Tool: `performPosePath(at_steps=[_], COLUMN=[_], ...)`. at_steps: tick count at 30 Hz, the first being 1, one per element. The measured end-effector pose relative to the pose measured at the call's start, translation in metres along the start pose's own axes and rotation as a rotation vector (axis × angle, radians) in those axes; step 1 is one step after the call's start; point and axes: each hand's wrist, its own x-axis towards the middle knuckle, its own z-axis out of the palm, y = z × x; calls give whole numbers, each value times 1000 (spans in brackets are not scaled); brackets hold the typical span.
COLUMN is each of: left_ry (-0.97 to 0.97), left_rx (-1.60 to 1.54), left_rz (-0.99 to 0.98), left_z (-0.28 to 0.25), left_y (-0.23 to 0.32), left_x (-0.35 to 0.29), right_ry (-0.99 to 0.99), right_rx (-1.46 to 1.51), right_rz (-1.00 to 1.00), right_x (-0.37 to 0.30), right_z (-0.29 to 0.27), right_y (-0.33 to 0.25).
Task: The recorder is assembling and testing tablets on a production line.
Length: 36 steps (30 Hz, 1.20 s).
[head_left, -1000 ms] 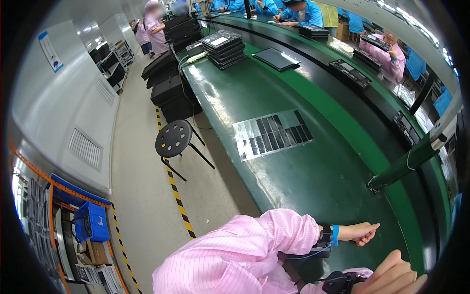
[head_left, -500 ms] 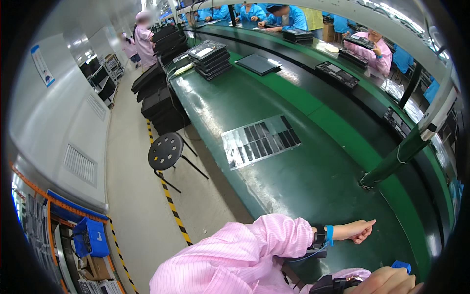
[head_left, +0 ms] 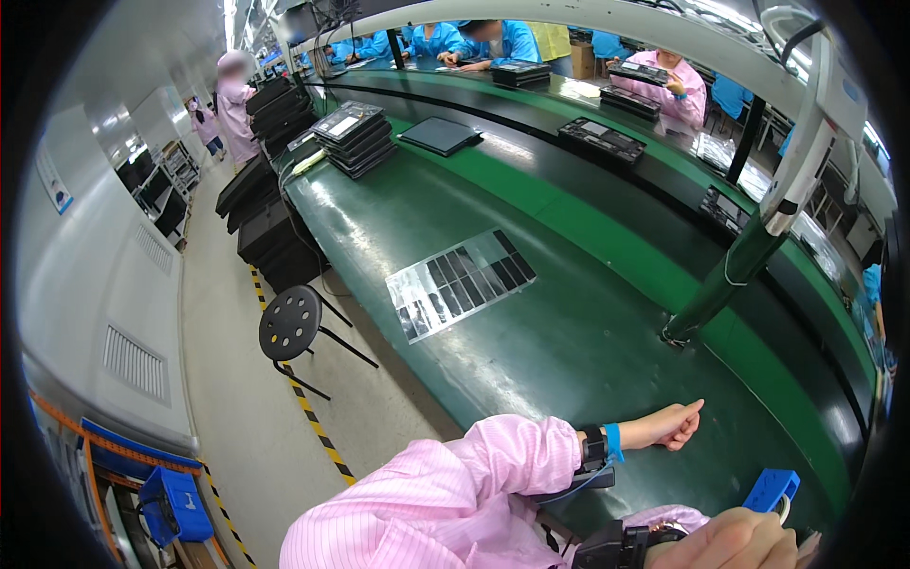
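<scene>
My left hand (head_left: pixel 671 427) hovers over the green worktable (head_left: pixel 569 370), a blue band round its wrist. Its fingers curl in a pinch, and whatever lies between the tips cannot be made out. At the lower edge my right hand (head_left: pixel 732 544) shows its back with the fingers bent inward; its grip is hidden. A blue block-shaped object (head_left: pixel 770 489) with a pale loop stands just beyond the right hand. Farther up the table lies a clear sheet with rows of dark rectangular pieces (head_left: pixel 462 283).
Stacked dark panels (head_left: pixel 355 142) and a flat dark panel (head_left: pixel 441 136) lie at the far end. A green post (head_left: pixel 706 299) rises beside the black conveyor (head_left: pixel 654 199), which carries electronic units. A black stool (head_left: pixel 291 322) stands left of the table. Other people work across the line.
The whole view has shifted, so table items appear farther left. More of the blue object shows beside my right hand. My left hand keeps its pinched shape.
</scene>
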Motion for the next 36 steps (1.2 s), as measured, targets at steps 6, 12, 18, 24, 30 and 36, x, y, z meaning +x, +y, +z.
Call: performPosePath(at_steps=[6,12,18,24,30,36], left_ry=[11,-8,13,5,-21,106], left_rx=[46,59,43,34,11,-20], left_rz=[1,4,-24,12,-28,-43], left_z=[3,4,-2,-1,7,7], left_y=[3,5,4,6,-3,1], left_x=[-3,-3,-1,-10,0,-3], right_ry=[-52,112,10,71,604,1202], right_rx=[71,-31,26,-62,-233,-67], right_rz=[-131,-75,-177,20,85,436], right_x=[2,-8,-15,-1,-51,-128], right_z=[-7,7,-3,14,-12,-113], right_y=[1,3,5,-11,26,81])
